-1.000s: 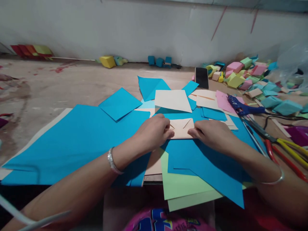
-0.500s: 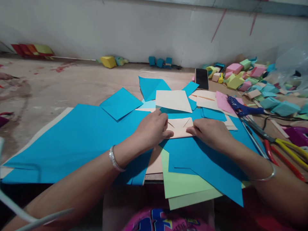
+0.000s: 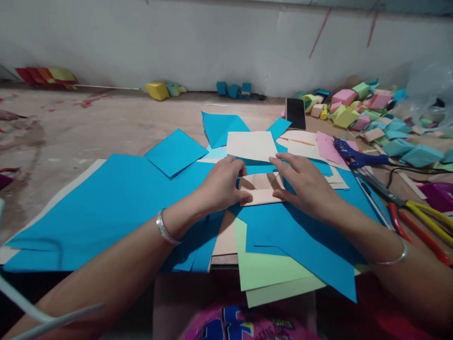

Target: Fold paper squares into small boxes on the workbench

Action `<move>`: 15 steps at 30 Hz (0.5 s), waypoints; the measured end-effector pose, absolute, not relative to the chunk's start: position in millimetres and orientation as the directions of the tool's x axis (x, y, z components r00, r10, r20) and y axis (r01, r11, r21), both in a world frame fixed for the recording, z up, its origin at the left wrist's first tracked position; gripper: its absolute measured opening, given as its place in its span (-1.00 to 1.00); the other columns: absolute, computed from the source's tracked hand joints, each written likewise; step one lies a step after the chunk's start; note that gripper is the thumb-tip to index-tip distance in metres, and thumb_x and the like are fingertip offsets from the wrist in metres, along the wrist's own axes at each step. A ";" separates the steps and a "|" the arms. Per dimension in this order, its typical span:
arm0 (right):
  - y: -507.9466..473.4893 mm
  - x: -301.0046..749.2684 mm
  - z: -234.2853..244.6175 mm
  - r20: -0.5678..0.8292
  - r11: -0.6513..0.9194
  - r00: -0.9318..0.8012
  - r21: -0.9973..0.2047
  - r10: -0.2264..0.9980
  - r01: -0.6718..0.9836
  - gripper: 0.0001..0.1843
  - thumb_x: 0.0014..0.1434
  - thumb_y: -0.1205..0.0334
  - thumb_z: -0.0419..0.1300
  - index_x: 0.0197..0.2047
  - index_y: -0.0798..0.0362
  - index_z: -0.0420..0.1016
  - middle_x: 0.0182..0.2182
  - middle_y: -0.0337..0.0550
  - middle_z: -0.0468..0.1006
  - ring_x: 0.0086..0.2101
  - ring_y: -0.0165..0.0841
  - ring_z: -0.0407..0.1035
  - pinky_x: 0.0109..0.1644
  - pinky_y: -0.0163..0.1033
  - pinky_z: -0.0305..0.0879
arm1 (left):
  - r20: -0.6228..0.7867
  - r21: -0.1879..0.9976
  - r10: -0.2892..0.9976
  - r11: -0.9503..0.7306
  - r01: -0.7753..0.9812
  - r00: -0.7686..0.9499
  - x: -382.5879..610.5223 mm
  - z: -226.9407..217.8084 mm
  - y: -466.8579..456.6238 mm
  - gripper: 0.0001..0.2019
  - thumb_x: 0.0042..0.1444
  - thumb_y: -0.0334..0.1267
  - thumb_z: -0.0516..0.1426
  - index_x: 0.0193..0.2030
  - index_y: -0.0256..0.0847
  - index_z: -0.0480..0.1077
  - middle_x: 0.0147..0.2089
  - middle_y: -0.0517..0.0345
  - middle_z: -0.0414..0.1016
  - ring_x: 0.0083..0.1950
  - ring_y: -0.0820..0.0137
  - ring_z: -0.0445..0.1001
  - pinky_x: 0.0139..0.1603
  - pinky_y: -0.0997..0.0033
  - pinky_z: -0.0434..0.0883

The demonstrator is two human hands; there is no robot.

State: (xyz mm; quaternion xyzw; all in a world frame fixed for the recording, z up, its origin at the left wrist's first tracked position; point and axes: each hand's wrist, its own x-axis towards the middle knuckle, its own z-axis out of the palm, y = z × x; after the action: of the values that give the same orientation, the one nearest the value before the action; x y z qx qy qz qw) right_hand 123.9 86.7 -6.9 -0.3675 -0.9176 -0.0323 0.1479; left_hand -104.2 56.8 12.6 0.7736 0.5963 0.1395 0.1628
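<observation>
A small peach paper (image 3: 261, 187), partly folded, lies on overlapping blue sheets (image 3: 106, 208) in the middle of the work surface. My left hand (image 3: 221, 186) presses its left end, fingers curled over the edge and thumb along its lower edge. My right hand (image 3: 304, 182) lies over its right side with fingers stretched out and spread, pressing down on the fold. Both wrists wear thin silver bangles. A cream square (image 3: 251, 145) sits just beyond the folded piece.
Green sheets (image 3: 269, 274) and more blue paper hang over the near edge. A blue glue gun (image 3: 354, 158), scissors and red and yellow pliers (image 3: 417, 215) lie to the right. A phone (image 3: 295, 113) and a pile of folded coloured paper boxes (image 3: 371, 118) sit at the back right.
My right hand has moved from pinching the paper's right end to lying flat across it with fingers spread. The peach paper now shows a further fold. My left hand has barely shifted.
</observation>
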 end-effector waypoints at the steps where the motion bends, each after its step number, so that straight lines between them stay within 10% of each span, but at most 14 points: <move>1: 88.1 124.4 -8.0 0.290 0.746 -0.704 -0.058 0.648 0.663 -0.33 0.17 0.21 0.20 0.31 0.14 0.13 0.23 0.15 0.26 0.18 -0.01 0.16 0.14 0.05 0.18 | 0.013 0.429 0.967 -0.237 0.872 0.256 -103.4 13.4 56.8 -0.64 -0.17 -0.17 0.32 -0.34 -0.19 0.24 -0.26 0.13 0.30 -0.24 0.30 0.30 -0.35 0.37 0.23; 8: 90.3 122.6 -9.7 0.289 0.764 -0.713 -0.135 0.639 0.631 -0.48 0.18 0.19 0.16 0.19 0.18 0.32 -0.08 0.14 0.49 -0.04 -0.05 0.33 -0.02 0.02 0.30 | -0.017 0.569 0.960 -0.221 0.792 0.280 -102.1 14.0 53.4 -0.64 -0.13 -0.30 0.29 -0.18 -0.18 0.29 -0.28 0.19 0.42 -0.32 0.37 0.38 -0.42 0.42 0.24; 15: 90.6 121.6 -10.3 0.274 0.769 -0.721 -0.154 0.637 0.620 -0.36 0.18 0.27 0.12 0.32 0.14 0.13 0.23 0.13 0.30 0.27 0.00 0.04 0.22 0.15 0.11 | 0.009 0.580 0.933 -0.299 0.758 0.361 -101.6 16.1 53.0 -0.42 -0.08 -0.32 0.31 0.13 -0.11 0.31 0.09 0.08 0.44 0.00 0.25 0.42 -0.14 0.32 0.35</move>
State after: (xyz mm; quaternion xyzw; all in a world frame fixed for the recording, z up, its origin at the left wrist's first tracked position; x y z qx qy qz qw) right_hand 121.6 90.6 -10.3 -0.3389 -0.9272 0.0258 0.1574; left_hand -101.6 53.0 16.1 0.7865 0.5373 0.1758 0.2487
